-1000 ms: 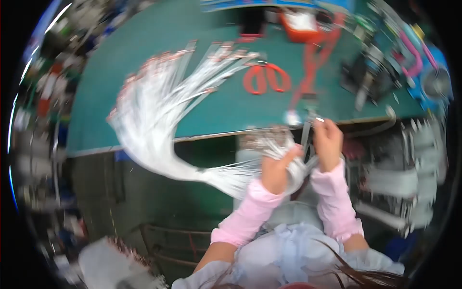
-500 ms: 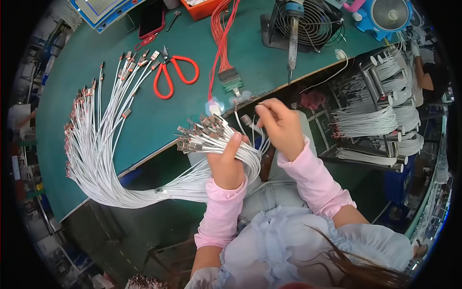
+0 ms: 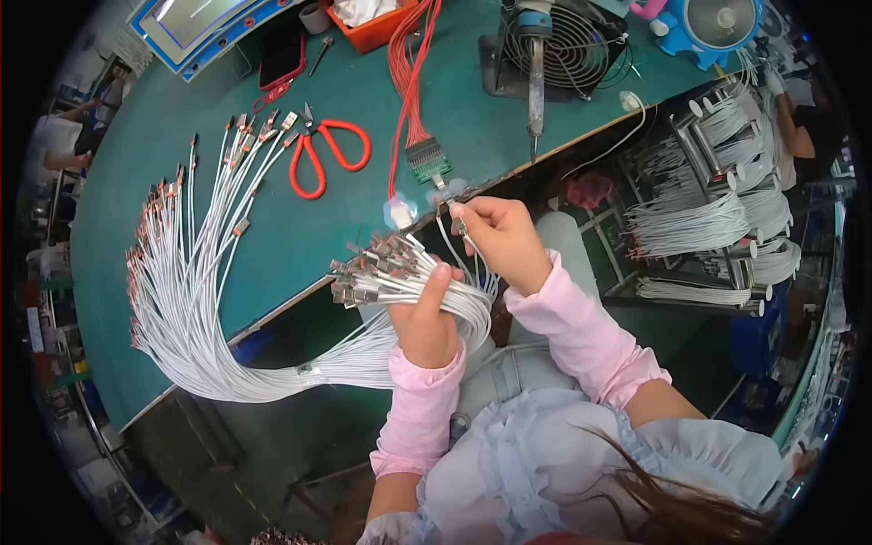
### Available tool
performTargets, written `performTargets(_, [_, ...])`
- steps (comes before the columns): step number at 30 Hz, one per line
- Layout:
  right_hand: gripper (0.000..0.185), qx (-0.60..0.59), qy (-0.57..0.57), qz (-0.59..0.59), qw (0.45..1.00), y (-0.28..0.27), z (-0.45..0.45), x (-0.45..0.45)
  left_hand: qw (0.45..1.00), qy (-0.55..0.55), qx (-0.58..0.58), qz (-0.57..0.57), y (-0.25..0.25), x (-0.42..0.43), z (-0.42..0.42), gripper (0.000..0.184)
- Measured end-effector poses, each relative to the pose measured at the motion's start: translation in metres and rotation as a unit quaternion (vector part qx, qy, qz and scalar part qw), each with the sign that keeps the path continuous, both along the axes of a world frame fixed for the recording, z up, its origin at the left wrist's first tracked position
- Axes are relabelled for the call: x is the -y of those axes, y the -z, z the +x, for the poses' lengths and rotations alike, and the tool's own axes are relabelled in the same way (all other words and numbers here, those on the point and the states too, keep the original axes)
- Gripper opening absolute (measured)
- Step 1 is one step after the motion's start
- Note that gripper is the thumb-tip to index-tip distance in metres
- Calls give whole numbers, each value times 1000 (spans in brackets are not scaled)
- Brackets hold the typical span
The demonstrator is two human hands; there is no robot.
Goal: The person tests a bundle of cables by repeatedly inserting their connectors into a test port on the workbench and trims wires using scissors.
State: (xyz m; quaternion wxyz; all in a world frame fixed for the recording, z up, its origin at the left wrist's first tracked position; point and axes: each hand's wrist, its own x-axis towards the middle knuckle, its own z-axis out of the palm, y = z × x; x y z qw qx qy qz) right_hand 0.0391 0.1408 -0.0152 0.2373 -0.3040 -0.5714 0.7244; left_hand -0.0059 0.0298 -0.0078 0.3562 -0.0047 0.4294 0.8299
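White USB cables (image 3: 468,309), bundled, at the table edge.
Left hand (image 3: 427,322) grips the bundle below its metal plugs; right hand (image 3: 502,238) pinches one cable's plug (image 3: 460,227) near the green circuit board (image 3: 428,161).

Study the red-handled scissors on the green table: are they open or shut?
Open: the red-handled metal scissors lie with both loop handles spread well apart on the green tabletop.
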Motion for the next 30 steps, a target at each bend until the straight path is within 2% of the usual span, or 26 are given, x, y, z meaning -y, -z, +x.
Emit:
performTargets(3, [23, -23, 21, 17, 999, 2, -5, 2, 1000, -4, -23, 4, 7, 2, -2, 30])
performTargets(6, [22, 5, 58, 11, 998, -7, -10, 2, 1000, 2, -28, 9, 4, -6, -4, 30])
performTargets(10, [22, 39, 26, -1, 999, -12, -3, 1, 1000, -3, -30, -10, -1, -2, 5, 28])
performTargets(14, [14, 23, 67, 23, 997, -23, 11, -6, 999, -6, -53, -4, -6, -1, 4, 29])
performTargets(15, [12, -2, 58, 151, 987, -26, 15, -4, 998, 6, -55, -6, -5, 0, 5, 29])
performTargets(17, [13, -52, 44, 394, 917, -29, 23, 1, 998, 18, -54, -10, -3, 2, 8, 30])
performTargets(18, [13, -53, 43, 393, 917, -28, 26, 2, 997, 17, -68, -20, -3, 0, 10, 30])
performTargets(21, [17, -20, -72, 358, 931, -26, 31, 0, 994, 15, -100, -37, -4, -4, 13, 32])
performTargets(25, [12, -33, -94, 300, 949, -27, 31, 0, 993, 24, -115, -30, 0, 1, 12, 31])
performTargets(26, [12, -34, -95, 300, 948, -26, 29, 0, 995, 8, -103, -19, 0, 0, 12, 30])
performTargets(29, [11, -24, -4, 157, 987, -17, 23, 5, 997, -25, -73, 1, 2, -1, 11, 29])
performTargets(30, [11, -24, -6, 158, 987, -14, 19, 4, 998, -26, -48, -12, 3, 0, 8, 28])
